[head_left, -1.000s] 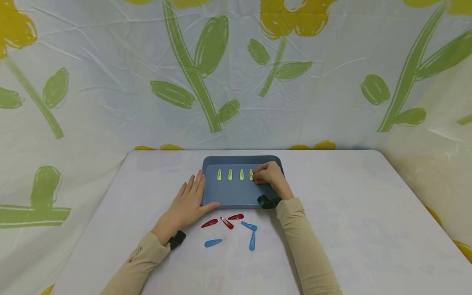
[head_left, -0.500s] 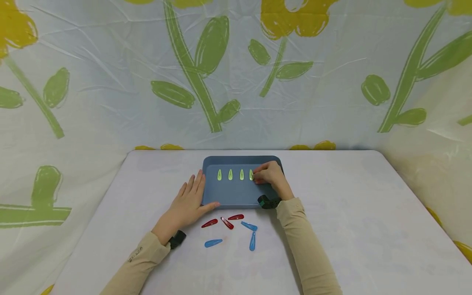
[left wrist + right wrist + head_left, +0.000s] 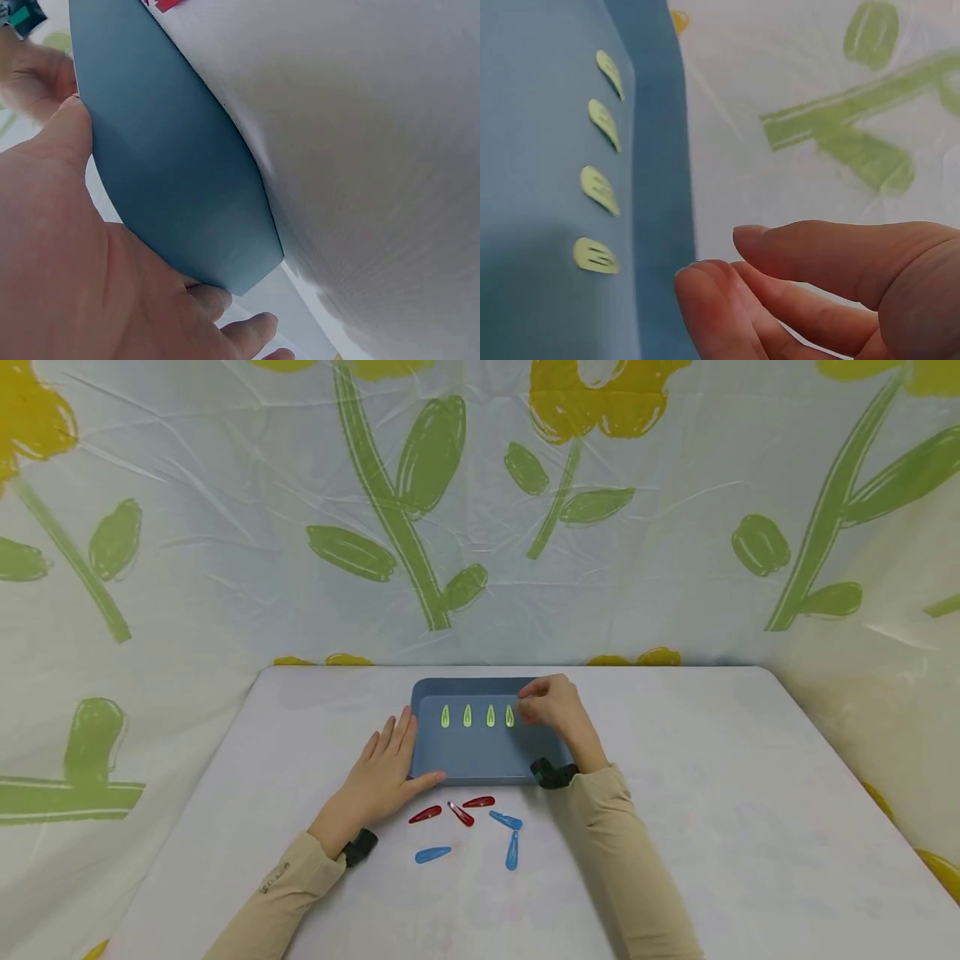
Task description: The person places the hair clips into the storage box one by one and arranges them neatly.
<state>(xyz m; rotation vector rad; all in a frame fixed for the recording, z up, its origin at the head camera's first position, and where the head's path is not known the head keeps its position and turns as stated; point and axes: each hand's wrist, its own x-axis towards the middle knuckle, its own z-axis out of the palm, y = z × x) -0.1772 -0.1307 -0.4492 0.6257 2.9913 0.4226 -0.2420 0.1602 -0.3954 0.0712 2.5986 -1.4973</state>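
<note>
A blue-grey tray (image 3: 468, 756) holds a row of several light-green snap hair clips (image 3: 491, 716), all upright and side by side. My left hand (image 3: 381, 774) rests along the tray's left edge, fingers straight and thumb at the front corner. In the left wrist view, that thumb and the fingers lie against the tray's outer wall (image 3: 172, 157). Over the tray's right side hovers my right hand (image 3: 557, 703), with nothing in it. Its thumb and fingertips are slightly apart in the right wrist view, off the rightmost green clip (image 3: 595, 255), which lies tilted relative to the others.
In front of the tray, three red hair clips (image 3: 425, 814) and three blue hair clips (image 3: 433, 855) lie scattered on the white table (image 3: 720, 810). Behind the table hangs a flower-patterned cloth (image 3: 660, 568). Both wrists carry small black cameras (image 3: 553, 774).
My right hand has let go of the rightmost green clip and lifted slightly up and away from it. The left hand stays where it was.
</note>
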